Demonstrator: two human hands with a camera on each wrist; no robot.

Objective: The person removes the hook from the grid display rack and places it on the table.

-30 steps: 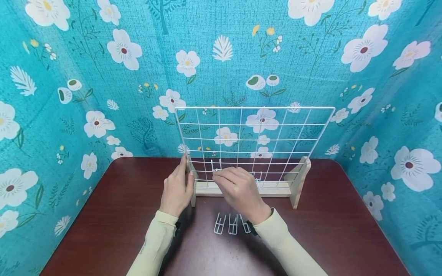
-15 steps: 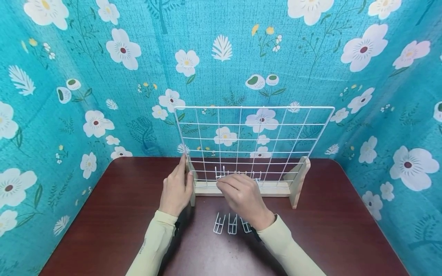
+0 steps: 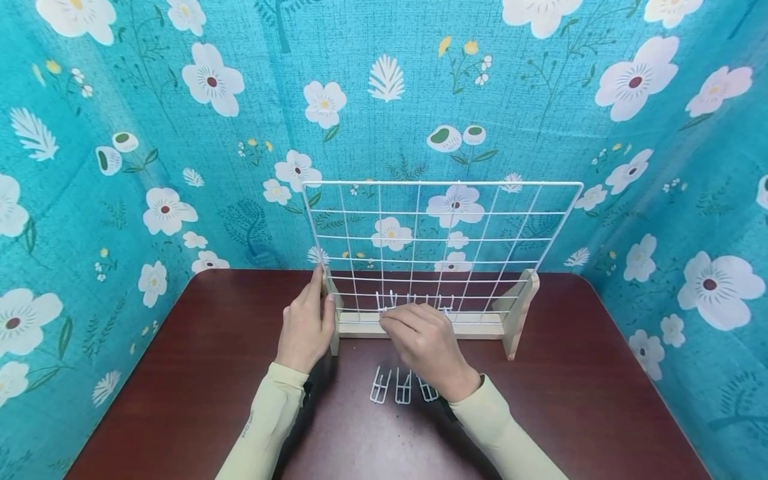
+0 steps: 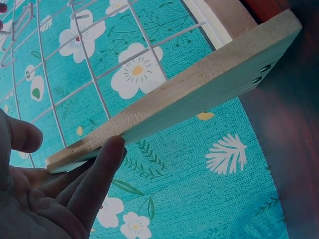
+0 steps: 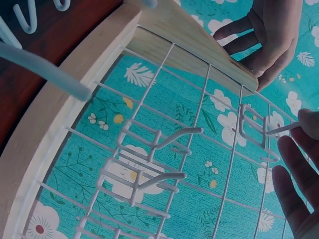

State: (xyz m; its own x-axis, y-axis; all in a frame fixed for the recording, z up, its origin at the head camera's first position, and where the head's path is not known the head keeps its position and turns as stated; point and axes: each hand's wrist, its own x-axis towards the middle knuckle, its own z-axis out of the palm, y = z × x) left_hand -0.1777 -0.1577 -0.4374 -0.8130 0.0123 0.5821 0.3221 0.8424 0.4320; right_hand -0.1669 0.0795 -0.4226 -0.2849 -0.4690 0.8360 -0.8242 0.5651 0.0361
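Note:
My right hand (image 3: pixel 425 340) pinches a white wire hook (image 5: pixel 281 129) by its prong, at the lower part of a white wire grid (image 3: pixel 441 182). In the right wrist view, the hook's small rectangular frame overlaps the grid wires. Farther along, several similar hooks (image 5: pixel 167 177) hang on the grid, mostly hidden behind the right hand in the head view. My left hand (image 3: pixel 305 327) rests with extended fingers against the left wooden upright (image 4: pixel 164 107) of the stand; its thumb stands apart from the fingers.
Three loose wire hooks (image 3: pixel 380 393) lie on the dark red table (image 3: pixel 198 393) in front of the stand, the rightmost partly under the right wrist. A right wooden upright (image 3: pixel 521 313) carries the grid's other side. Blue flowered cloth (image 3: pixel 252 153) surrounds the table.
The right hand has brought the hook down and slightly right, from higher on the grid to its lower wires. The left hand stays at the upright.

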